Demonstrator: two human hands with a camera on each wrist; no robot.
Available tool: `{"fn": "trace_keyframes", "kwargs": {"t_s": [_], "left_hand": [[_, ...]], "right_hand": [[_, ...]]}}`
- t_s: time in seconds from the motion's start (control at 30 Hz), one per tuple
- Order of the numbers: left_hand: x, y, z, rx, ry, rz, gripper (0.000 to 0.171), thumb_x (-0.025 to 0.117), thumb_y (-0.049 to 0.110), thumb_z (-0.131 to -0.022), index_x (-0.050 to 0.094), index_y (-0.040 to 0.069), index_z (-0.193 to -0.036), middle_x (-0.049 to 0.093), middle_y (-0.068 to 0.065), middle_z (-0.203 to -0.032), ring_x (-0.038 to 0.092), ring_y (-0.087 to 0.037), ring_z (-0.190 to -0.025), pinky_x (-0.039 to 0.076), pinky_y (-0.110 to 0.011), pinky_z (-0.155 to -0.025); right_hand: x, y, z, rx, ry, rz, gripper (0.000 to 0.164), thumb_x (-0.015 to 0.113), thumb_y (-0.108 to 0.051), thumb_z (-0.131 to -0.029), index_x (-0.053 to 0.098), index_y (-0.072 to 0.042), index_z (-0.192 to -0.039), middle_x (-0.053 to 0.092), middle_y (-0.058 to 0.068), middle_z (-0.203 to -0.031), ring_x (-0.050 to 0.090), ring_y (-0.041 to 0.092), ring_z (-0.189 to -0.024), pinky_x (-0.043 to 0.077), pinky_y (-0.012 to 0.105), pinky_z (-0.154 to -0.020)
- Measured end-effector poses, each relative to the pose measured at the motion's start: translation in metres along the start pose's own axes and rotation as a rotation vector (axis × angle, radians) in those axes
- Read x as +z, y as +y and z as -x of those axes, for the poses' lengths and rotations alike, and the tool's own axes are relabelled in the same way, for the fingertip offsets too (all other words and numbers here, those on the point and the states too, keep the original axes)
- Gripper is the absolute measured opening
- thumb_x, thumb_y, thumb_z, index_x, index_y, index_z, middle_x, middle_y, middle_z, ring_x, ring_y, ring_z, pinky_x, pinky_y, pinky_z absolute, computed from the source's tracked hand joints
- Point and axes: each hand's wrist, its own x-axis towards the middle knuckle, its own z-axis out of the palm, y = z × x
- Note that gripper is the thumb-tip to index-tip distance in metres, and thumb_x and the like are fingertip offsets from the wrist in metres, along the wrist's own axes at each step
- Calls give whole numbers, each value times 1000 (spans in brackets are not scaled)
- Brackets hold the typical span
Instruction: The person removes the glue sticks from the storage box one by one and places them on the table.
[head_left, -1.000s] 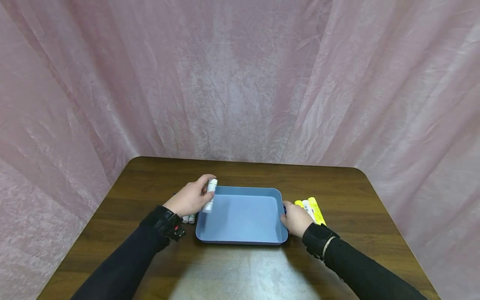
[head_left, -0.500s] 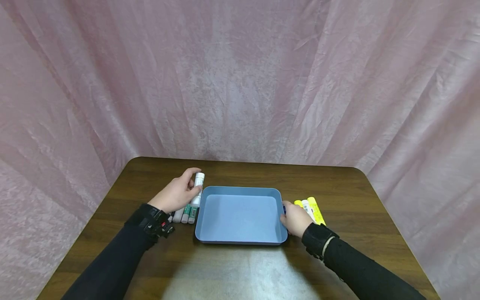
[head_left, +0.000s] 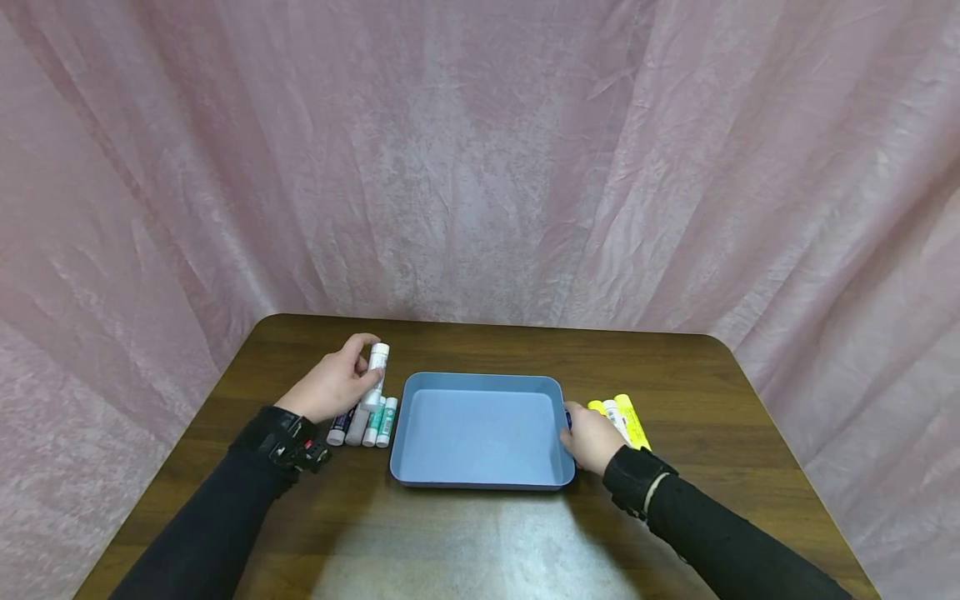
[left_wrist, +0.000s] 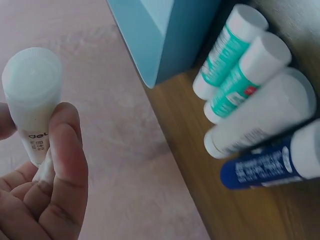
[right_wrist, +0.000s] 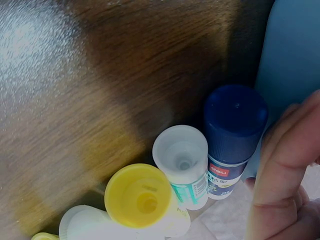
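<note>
My left hand [head_left: 333,383] pinches a white glue stick [head_left: 377,375] upright between thumb and fingers, above the table left of the blue tray [head_left: 480,483]. Its cap end shows in the left wrist view. Below it lie a navy glue stick [left_wrist: 257,170], a white one [left_wrist: 262,117] and two with green labels, one green-labelled glue stick [left_wrist: 245,87] being nearer the white one. My right hand [head_left: 592,437] is at the tray's right side, beside a navy-capped glue stick [right_wrist: 235,125]. Its fingertips are partly hidden; I cannot tell whether they grip anything.
Right of the right hand lie a green-labelled glue stick [right_wrist: 182,155], a yellow-capped one [right_wrist: 137,195] and further white and yellow sticks, such as a yellow glue stick [head_left: 632,421]. The wooden table [head_left: 480,550] ends at a pink curtain [head_left: 480,167].
My left hand has moved left with the white glue stick, from above the tray's left edge to above the row of sticks, uncovering more of them. My right hand has stayed put.
</note>
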Motion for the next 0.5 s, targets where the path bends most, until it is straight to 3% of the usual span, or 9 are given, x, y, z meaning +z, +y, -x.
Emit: {"fn": "trace_keyframes", "kwargs": {"t_s": [0.5], "left_hand": [[-9, -36, 2, -64, -2, -58, 53, 56, 25, -102, 37, 9, -149, 58, -9, -94, 52, -17, -67, 43, -31, -60]], "right_hand": [[-2, -1, 1, 9, -7, 3, 56, 66, -13, -99, 45, 5, -147, 68, 15, -94, 60, 16, -52, 52, 28, -51]]}}
